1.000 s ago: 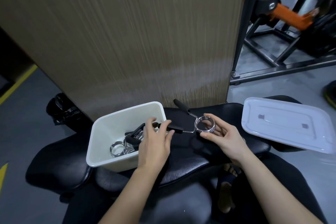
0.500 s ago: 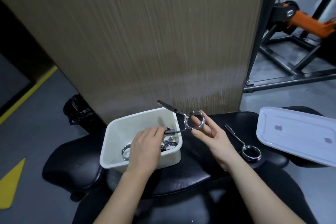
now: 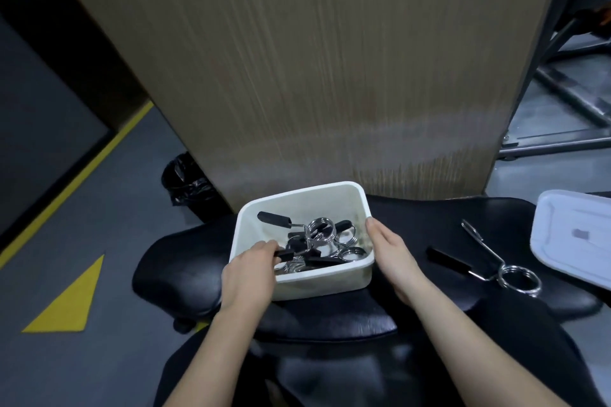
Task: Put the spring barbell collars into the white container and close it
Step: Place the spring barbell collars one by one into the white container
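Observation:
The white container (image 3: pixel 254 218) stands open on a black padded bench, holding several chrome spring collars with black handles. The top collar (image 3: pixel 320 231) lies across the pile. My left hand (image 3: pixel 248 271) reaches over the container's near left rim, fingertips pinching that collar's black handle. My right hand (image 3: pixel 391 253) rests flat against the container's right outer wall, fingers straight, holding nothing. One more spring collar (image 3: pixel 517 276) lies loose on the bench to the right. The white lid (image 3: pixel 575 238) lies at the far right, partly cut off by the frame edge.
A wood-grain panel (image 3: pixel 314 59) rises right behind the bench. A black bin bag (image 3: pixel 185 182) sits on the grey floor at the left, near yellow floor markings (image 3: pixel 66 304). Dark metal gym frames (image 3: pixel 562 135) stand at the right.
The collar held up between both hands has gone down into the container. My right hand let go of its ring and moved to the container's right wall. My left hand followed it into the container.

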Action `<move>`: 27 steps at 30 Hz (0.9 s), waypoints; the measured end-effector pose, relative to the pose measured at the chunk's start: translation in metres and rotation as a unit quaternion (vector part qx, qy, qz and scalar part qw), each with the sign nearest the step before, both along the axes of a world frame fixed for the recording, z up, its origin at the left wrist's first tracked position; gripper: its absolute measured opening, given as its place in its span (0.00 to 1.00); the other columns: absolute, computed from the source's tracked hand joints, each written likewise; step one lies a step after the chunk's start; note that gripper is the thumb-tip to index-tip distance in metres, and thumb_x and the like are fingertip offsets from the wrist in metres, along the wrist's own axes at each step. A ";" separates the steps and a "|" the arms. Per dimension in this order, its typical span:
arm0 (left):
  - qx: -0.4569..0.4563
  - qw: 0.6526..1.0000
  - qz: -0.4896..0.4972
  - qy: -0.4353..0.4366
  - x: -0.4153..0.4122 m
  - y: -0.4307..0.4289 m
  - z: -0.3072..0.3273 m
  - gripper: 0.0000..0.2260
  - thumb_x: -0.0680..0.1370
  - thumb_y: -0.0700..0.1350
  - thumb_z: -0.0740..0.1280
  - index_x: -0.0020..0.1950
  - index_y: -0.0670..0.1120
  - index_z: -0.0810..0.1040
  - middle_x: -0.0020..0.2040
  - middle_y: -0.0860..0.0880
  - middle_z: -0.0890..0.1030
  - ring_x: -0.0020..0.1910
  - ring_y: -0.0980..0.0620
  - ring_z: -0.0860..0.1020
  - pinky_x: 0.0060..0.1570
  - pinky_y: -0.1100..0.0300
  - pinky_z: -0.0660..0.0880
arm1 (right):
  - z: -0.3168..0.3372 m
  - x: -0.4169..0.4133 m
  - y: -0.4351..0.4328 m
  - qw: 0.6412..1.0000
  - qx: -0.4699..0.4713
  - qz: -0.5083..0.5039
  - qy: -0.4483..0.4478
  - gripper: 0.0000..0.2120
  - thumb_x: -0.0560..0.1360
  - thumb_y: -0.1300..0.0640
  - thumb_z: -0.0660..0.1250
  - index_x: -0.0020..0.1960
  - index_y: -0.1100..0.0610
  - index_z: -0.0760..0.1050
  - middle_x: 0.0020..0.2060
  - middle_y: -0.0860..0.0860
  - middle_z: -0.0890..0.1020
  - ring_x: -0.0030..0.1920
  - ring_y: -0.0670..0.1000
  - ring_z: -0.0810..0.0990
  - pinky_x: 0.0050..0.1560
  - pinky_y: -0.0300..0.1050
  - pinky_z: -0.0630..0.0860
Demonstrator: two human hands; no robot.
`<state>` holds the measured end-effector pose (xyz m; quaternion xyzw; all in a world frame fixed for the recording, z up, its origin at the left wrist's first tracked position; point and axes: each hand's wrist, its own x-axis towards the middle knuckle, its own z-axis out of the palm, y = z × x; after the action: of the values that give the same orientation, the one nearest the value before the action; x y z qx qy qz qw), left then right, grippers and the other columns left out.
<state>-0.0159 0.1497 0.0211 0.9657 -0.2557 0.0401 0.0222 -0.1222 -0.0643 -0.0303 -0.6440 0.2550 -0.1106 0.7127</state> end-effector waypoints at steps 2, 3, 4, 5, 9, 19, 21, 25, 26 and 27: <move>0.029 0.999 0.017 0.014 0.004 -0.006 -0.001 0.05 0.80 0.46 0.61 0.53 0.52 0.76 0.52 0.52 0.81 0.50 0.43 0.80 0.42 0.54 0.72 | 0.000 0.001 0.001 1.000 -0.004 -0.009 0.006 0.17 0.83 0.41 0.55 0.59 0.42 0.81 0.52 0.41 0.87 0.56 0.43 0.84 0.67 0.54 0.74; 0.041 0.999 0.019 0.022 0.006 -0.010 -0.001 0.06 0.79 0.45 0.62 0.53 0.52 0.77 0.51 0.51 0.82 0.50 0.43 0.80 0.41 0.55 0.71 | 0.000 0.002 0.002 1.000 -0.006 -0.011 0.009 0.17 0.83 0.42 0.55 0.59 0.41 0.82 0.51 0.41 0.87 0.56 0.43 0.84 0.67 0.54 0.75; 0.047 0.998 0.019 0.033 0.008 -0.015 -0.001 0.07 0.79 0.45 0.62 0.53 0.53 0.78 0.51 0.50 0.82 0.50 0.43 0.80 0.41 0.56 0.70 | 0.000 0.002 0.002 1.000 -0.008 -0.013 0.012 0.17 0.83 0.42 0.55 0.59 0.41 0.81 0.51 0.40 0.87 0.56 0.43 0.84 0.67 0.53 0.75; 0.044 0.998 0.019 0.048 0.010 -0.020 -0.001 0.08 0.79 0.45 0.63 0.54 0.53 0.79 0.52 0.50 0.83 0.51 0.43 0.80 0.41 0.56 0.68 | -0.001 0.002 0.001 1.000 -0.008 -0.014 0.014 0.17 0.83 0.42 0.55 0.59 0.41 0.81 0.51 0.40 0.87 0.56 0.42 0.84 0.67 0.53 0.74; 0.007 0.990 0.011 0.143 0.017 -0.037 -0.007 0.06 0.78 0.48 0.69 0.53 0.57 0.82 0.52 0.53 0.83 0.51 0.45 0.79 0.46 0.57 0.72 | -0.002 0.003 -0.001 0.999 -0.018 -0.013 0.025 0.17 0.82 0.40 0.55 0.61 0.40 0.80 0.52 0.39 0.86 0.57 0.42 0.83 0.68 0.53 0.74; -0.045 0.943 0.049 0.327 0.039 -0.046 -0.019 0.16 0.69 0.41 0.78 0.28 0.61 0.83 0.35 0.57 0.84 0.42 0.52 0.82 0.47 0.57 0.80 | -0.001 0.003 -0.003 0.999 -0.028 -0.005 0.024 0.16 0.84 0.43 0.55 0.62 0.41 0.80 0.52 0.36 0.85 0.57 0.39 0.82 0.68 0.49 0.73; -0.055 0.941 0.044 0.331 0.040 -0.044 -0.020 0.16 0.70 0.41 0.78 0.28 0.61 0.83 0.34 0.57 0.84 0.39 0.52 0.80 0.46 0.57 0.78 | 0.000 0.003 -0.005 0.999 -0.029 0.002 0.021 0.16 0.84 0.44 0.55 0.63 0.41 0.80 0.53 0.36 0.85 0.58 0.39 0.82 0.68 0.48 0.73; -0.065 0.945 0.032 0.317 0.037 -0.043 -0.019 0.09 0.72 0.46 0.76 0.36 0.60 0.84 0.36 0.59 0.83 0.41 0.54 0.81 0.48 0.56 0.79 | 0.000 0.003 -0.007 0.999 -0.022 0.017 0.016 0.16 0.84 0.44 0.55 0.64 0.40 0.79 0.54 0.37 0.85 0.59 0.39 0.82 0.69 0.49 0.72; -0.069 0.950 0.027 0.303 0.034 -0.044 -0.019 0.06 0.73 0.48 0.75 0.39 0.60 0.84 0.38 0.58 0.82 0.43 0.54 0.80 0.50 0.55 0.79 | 0.000 0.003 -0.008 0.999 -0.023 0.019 0.016 0.16 0.84 0.43 0.55 0.64 0.40 0.79 0.54 0.37 0.85 0.59 0.40 0.82 0.69 0.50 0.72; -0.077 0.954 0.024 0.288 0.031 -0.044 -0.021 0.04 0.75 0.50 0.73 0.41 0.59 0.84 0.40 0.57 0.83 0.44 0.54 0.80 0.51 0.54 0.78 | 0.000 0.003 -0.008 0.999 -0.023 0.021 0.017 0.16 0.84 0.43 0.55 0.63 0.40 0.79 0.54 0.37 0.85 0.59 0.40 0.82 0.69 0.51 0.72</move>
<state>0.0150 0.1057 0.0005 0.9375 -0.2112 -0.2194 0.1686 -0.1194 -0.0727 -0.0304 -0.6676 0.2508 -0.0902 0.6952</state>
